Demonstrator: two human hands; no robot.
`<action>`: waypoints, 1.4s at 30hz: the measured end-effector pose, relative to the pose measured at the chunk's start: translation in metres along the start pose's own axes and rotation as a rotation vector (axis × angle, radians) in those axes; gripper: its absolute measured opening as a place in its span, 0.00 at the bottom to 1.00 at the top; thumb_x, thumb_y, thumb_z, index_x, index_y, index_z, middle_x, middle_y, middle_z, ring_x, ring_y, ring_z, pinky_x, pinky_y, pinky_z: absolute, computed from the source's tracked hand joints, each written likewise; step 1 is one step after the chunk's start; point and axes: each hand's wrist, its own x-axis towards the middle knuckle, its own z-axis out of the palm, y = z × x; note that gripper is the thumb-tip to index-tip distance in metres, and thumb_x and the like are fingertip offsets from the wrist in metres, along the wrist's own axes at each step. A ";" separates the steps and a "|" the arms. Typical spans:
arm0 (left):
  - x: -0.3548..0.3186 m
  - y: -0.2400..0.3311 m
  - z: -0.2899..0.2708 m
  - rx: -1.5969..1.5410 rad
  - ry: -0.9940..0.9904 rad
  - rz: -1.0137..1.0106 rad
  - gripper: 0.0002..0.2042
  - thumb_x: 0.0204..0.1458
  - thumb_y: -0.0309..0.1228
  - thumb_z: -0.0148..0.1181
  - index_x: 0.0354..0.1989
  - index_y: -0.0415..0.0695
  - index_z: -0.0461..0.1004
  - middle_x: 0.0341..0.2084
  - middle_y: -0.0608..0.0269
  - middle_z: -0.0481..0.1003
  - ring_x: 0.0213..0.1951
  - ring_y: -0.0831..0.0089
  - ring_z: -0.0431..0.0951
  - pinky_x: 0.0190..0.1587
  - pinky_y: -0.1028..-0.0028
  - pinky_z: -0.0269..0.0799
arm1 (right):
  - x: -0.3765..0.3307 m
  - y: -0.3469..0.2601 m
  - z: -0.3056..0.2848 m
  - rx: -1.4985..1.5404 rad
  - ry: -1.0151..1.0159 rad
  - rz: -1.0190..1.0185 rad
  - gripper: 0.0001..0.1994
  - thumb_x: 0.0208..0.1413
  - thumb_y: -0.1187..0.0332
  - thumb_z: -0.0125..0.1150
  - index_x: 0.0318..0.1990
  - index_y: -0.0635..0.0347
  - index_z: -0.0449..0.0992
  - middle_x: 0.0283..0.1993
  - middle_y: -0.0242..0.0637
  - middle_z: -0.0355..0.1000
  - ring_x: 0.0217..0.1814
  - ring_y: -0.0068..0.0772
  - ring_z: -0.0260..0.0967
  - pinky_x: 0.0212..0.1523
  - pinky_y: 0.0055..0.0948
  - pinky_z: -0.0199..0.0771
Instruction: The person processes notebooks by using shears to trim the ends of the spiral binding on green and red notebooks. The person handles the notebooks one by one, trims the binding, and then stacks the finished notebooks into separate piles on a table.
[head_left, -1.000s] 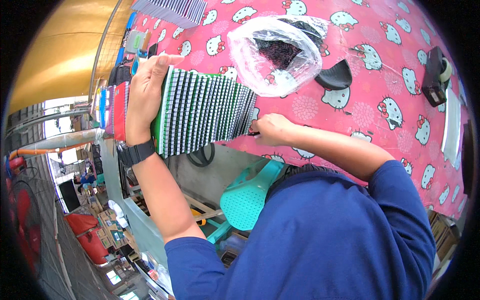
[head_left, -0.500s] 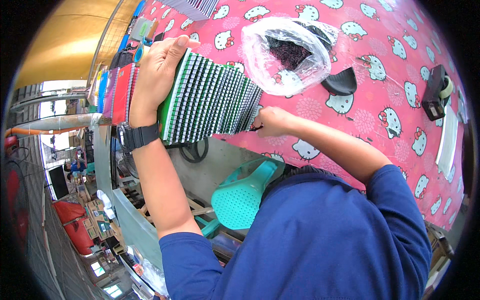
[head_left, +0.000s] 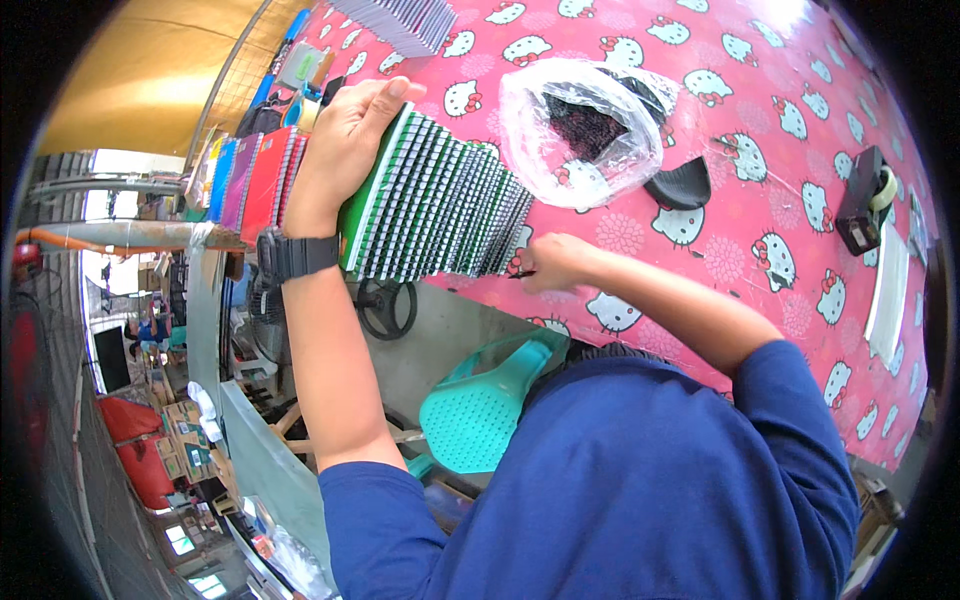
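Note:
A slanted row of green spiral notebooks stands near the table's front left edge, bindings upward. My left hand, wearing a black watch, braces the row's left end, its thumb along the top and most fingers hidden. Close to the row's right end, my right hand is closed in a pinch on a thin black piece, too small to name surely. Behind it sits an open clear plastic bag holding many tiny black pieces. A black scoop lies beside the bag.
Red, purple and blue spiral notebooks stand left of my hand. Another notebook stack is at the back. A tape dispenser and white strip lie right on the pink patterned tablecloth. A turquoise chair stands below the edge.
The view has shifted slightly, so the table things appear a little lower and further right. My left hand stays on the notebooks; my right hand remains pinched near their right end.

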 end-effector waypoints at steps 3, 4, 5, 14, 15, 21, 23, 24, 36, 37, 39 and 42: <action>0.000 0.016 -0.016 -0.229 0.168 0.046 0.24 0.60 0.47 0.45 0.49 0.38 0.73 0.49 0.60 0.73 0.54 0.73 0.68 0.58 0.73 0.58 | -0.044 0.013 0.013 -0.151 0.375 -0.057 0.16 0.39 0.62 0.61 0.37 0.57 0.76 0.39 0.44 0.70 0.47 0.45 0.66 0.44 0.44 0.67; -0.006 0.027 -0.028 -0.231 0.185 0.057 0.24 0.60 0.47 0.45 0.49 0.38 0.73 0.49 0.60 0.73 0.54 0.73 0.68 0.58 0.73 0.58 | -0.060 0.018 0.012 -0.200 0.440 -0.047 0.18 0.37 0.63 0.64 0.39 0.56 0.75 0.40 0.42 0.69 0.50 0.44 0.65 0.47 0.45 0.66; -0.018 0.038 -0.040 -0.197 0.296 0.105 0.25 0.61 0.48 0.43 0.54 0.38 0.68 0.53 0.58 0.70 0.56 0.71 0.66 0.60 0.70 0.55 | -0.075 0.025 0.013 -0.220 0.443 -0.046 0.18 0.37 0.63 0.64 0.39 0.56 0.75 0.40 0.42 0.69 0.50 0.44 0.65 0.47 0.45 0.66; -0.190 -0.029 0.131 -0.423 0.977 -0.366 0.27 0.41 0.16 0.47 0.55 0.37 0.63 0.51 0.56 0.67 0.54 0.65 0.67 0.58 0.68 0.60 | -0.076 0.039 -0.011 -0.235 0.789 -0.124 0.19 0.42 0.65 0.62 0.45 0.55 0.73 0.50 0.41 0.66 0.56 0.45 0.58 0.53 0.45 0.59; -0.204 -0.050 0.163 -0.416 0.905 -0.440 0.27 0.40 0.16 0.47 0.55 0.37 0.64 0.50 0.56 0.67 0.53 0.67 0.67 0.57 0.70 0.60 | -0.062 0.031 -0.018 -0.249 0.796 -0.135 0.19 0.42 0.65 0.62 0.45 0.55 0.73 0.50 0.41 0.66 0.56 0.45 0.58 0.53 0.45 0.59; -0.192 -0.113 0.216 -0.422 0.523 -0.544 0.47 0.25 0.27 0.75 0.61 0.39 0.57 0.53 0.53 0.66 0.57 0.60 0.63 0.55 0.65 0.60 | -0.002 0.062 -0.062 -0.738 0.670 0.110 0.19 0.49 0.63 0.53 0.51 0.51 0.72 0.63 0.38 0.57 0.69 0.49 0.42 0.61 0.61 0.44; -0.185 -0.133 0.207 -0.404 0.396 -0.514 0.46 0.26 0.28 0.75 0.60 0.39 0.57 0.54 0.51 0.65 0.58 0.59 0.62 0.56 0.65 0.59 | -0.004 0.078 -0.076 -0.712 0.623 0.347 0.20 0.50 0.65 0.51 0.52 0.54 0.71 0.64 0.37 0.57 0.70 0.52 0.39 0.62 0.63 0.40; -0.182 -0.141 0.202 -0.383 0.262 -0.471 0.45 0.27 0.28 0.75 0.60 0.39 0.58 0.54 0.50 0.65 0.59 0.57 0.61 0.57 0.65 0.58 | -0.010 0.080 -0.081 -0.668 0.587 0.429 0.21 0.50 0.65 0.51 0.53 0.57 0.70 0.64 0.39 0.56 0.70 0.52 0.39 0.62 0.64 0.39; -0.161 -0.135 0.191 -0.358 0.358 -0.342 0.20 0.31 0.25 0.71 0.38 0.40 0.77 0.34 0.55 0.79 0.35 0.62 0.79 0.39 0.66 0.73 | -0.024 0.007 0.024 1.408 0.407 0.090 0.32 0.61 0.55 0.51 0.67 0.59 0.48 0.66 0.41 0.54 0.64 0.33 0.56 0.58 0.31 0.60; -0.163 -0.140 0.194 -0.285 0.337 -0.334 0.20 0.31 0.25 0.72 0.39 0.40 0.76 0.34 0.55 0.79 0.36 0.61 0.79 0.39 0.66 0.73 | -0.016 0.008 0.023 1.471 0.402 0.027 0.32 0.61 0.54 0.50 0.68 0.59 0.48 0.66 0.39 0.54 0.63 0.32 0.56 0.57 0.30 0.60; -0.158 -0.138 0.199 -0.242 0.330 -0.258 0.22 0.31 0.27 0.73 0.40 0.41 0.76 0.35 0.55 0.79 0.37 0.60 0.79 0.39 0.66 0.74 | 0.000 0.030 0.025 1.554 0.413 -0.073 0.32 0.62 0.53 0.48 0.68 0.56 0.46 0.66 0.33 0.53 0.59 0.30 0.56 0.52 0.31 0.61; -0.145 -0.123 0.209 -0.421 0.341 -0.403 0.26 0.30 0.26 0.73 0.43 0.37 0.72 0.36 0.52 0.76 0.37 0.56 0.77 0.38 0.65 0.73 | 0.000 0.031 0.020 1.518 0.398 -0.044 0.37 0.59 0.43 0.45 0.70 0.48 0.41 0.69 0.31 0.50 0.64 0.33 0.52 0.59 0.40 0.54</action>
